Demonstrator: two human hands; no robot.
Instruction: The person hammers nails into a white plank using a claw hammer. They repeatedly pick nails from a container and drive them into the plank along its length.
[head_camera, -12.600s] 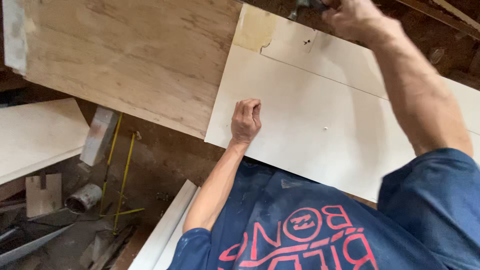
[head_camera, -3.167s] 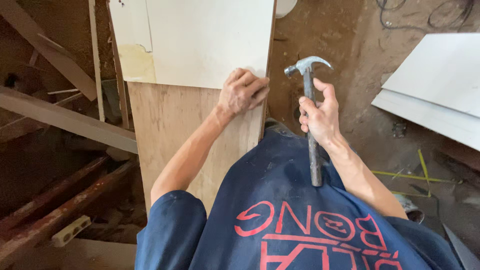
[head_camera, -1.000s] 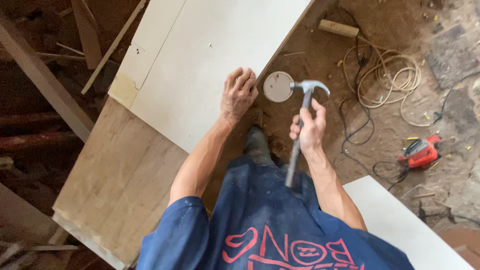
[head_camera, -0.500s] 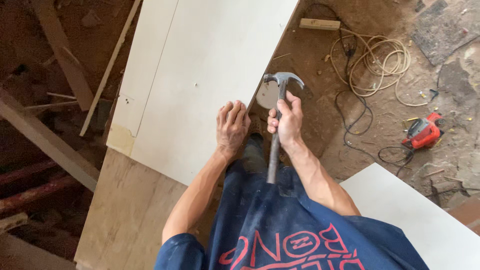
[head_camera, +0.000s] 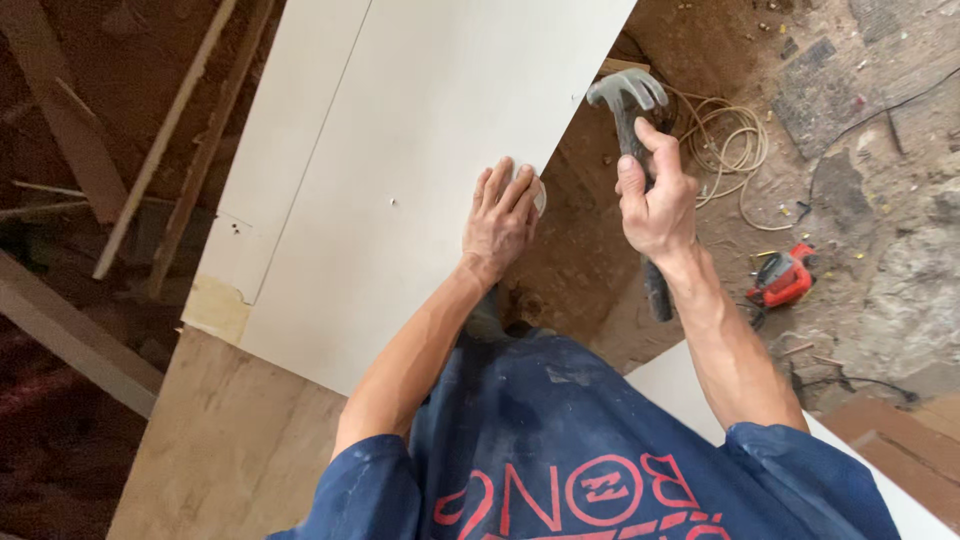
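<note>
1. Resting flat on a white board (head_camera: 400, 170), the left hand (head_camera: 500, 215) lies with its fingers stretched out and together, palm down, close to the board's right edge; it grips nothing.
2. The right hand (head_camera: 655, 195) is closed around the handle of a claw hammer (head_camera: 630, 100), thumb pointing up along the shaft. The metal head sits above the fist and the dark grip sticks out below the wrist.
3. The hammer hangs in the air just right of the board's edge, over the dirt floor (head_camera: 580, 260), near the left hand but not touching the board.
4. The white board runs from the top of the view down towards the person and lies over a bare plywood sheet (head_camera: 230, 450) at the lower left.
5. A small dark spot (head_camera: 392, 202) shows on the board left of the left hand; what it is cannot be told.
6. On the floor to the right lie a coil of pale cord (head_camera: 730, 150) and a red power tool (head_camera: 782, 278).
7. Wooden beams (head_camera: 70, 330) cross the dark left side.
</note>
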